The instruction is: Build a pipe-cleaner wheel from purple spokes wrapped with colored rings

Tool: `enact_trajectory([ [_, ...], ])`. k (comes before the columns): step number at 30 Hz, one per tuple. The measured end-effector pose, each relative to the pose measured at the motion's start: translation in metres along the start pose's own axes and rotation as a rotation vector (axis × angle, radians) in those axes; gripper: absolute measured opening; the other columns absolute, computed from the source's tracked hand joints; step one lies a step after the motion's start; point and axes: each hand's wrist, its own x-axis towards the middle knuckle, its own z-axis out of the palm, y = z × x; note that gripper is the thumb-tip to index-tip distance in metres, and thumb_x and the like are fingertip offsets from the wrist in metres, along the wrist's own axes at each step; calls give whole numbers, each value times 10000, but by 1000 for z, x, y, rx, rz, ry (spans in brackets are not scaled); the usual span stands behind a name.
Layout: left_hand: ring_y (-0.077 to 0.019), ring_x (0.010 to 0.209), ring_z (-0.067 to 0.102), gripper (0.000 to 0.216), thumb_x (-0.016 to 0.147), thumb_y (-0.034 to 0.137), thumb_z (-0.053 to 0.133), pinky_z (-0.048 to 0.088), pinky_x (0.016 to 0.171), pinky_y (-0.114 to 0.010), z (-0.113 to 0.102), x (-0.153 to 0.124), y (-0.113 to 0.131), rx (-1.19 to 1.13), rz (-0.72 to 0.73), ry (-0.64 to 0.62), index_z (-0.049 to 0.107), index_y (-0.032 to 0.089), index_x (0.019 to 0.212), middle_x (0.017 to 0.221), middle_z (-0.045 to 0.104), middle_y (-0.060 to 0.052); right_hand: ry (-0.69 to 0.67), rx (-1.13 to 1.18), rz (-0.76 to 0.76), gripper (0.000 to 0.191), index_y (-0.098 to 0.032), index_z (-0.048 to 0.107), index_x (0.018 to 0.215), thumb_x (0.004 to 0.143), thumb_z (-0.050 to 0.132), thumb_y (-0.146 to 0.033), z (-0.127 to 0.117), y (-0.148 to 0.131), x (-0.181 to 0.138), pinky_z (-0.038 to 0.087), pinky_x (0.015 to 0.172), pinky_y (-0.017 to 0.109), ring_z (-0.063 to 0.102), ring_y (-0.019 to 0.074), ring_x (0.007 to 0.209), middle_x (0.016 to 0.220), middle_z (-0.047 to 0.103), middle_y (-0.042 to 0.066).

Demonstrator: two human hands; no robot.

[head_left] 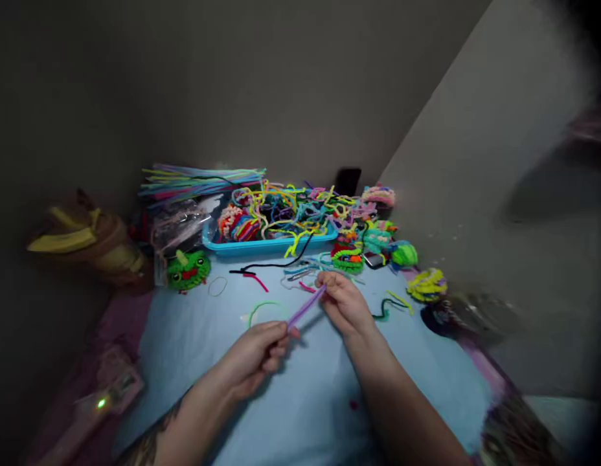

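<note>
A purple pipe cleaner [306,309] stretches between my two hands above the light blue cloth [300,395]. My left hand [259,356] pinches its lower left end, with the other fingers curled under. At the upper right end, my right hand [343,301] grips it between thumb and fingertips. The purple length looks doubled, though blur hides how the strands lie. Just beyond my left hand a green pipe cleaner [261,305] lies bent in a curve. Short pink and black pieces lie farther back, and a pink piece [307,287] lies beside my right fingers.
A blue tray [271,247] heaped with tangled colourful strands stands at the back. Behind it, left, lies a bundle of straight pipe cleaners [198,180]. A green fuzzy figure [188,270] sits left; several fuzzy pieces line the right. A pink device [116,378] with a lit light is front left.
</note>
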Motion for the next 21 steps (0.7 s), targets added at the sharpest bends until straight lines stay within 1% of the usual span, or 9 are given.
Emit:
enact_trajectory([
  [5,-3,431,281,156,798,140,530,135,319,-82,1,-3,9,-134,-248,-35,633,26,824,609,366,32,6,-8,-7,303,-182,627,627,566,819,-409,-3,-1,2,335,523,220,401,88,565,662,531,-21],
  [9,-8,426,325,155,822,125,498,173,304,-68,-1,-3,10,-263,-341,-66,616,26,840,599,408,22,-6,21,7,295,-176,618,625,587,810,-397,-4,-2,2,338,509,209,404,86,577,683,524,-18],
  [11,-14,433,366,144,815,110,510,199,298,-66,-2,-3,9,-303,-357,-80,615,17,852,606,432,12,-14,37,7,290,-173,620,633,593,810,-389,-4,-2,2,337,505,198,410,83,591,689,516,-18],
  [14,-19,440,404,133,786,70,542,223,295,-64,-4,-2,6,-306,-334,-98,624,0,864,607,444,6,-31,41,-3,281,-171,621,629,596,812,-375,-4,-4,1,341,511,188,417,81,601,695,518,-17],
  [21,-24,448,438,105,760,78,598,297,320,-73,-4,0,-1,-148,-230,-65,661,8,805,606,457,-3,-31,11,-27,289,-180,624,611,566,828,-378,-5,-6,1,343,514,193,413,83,597,701,530,-16],
])
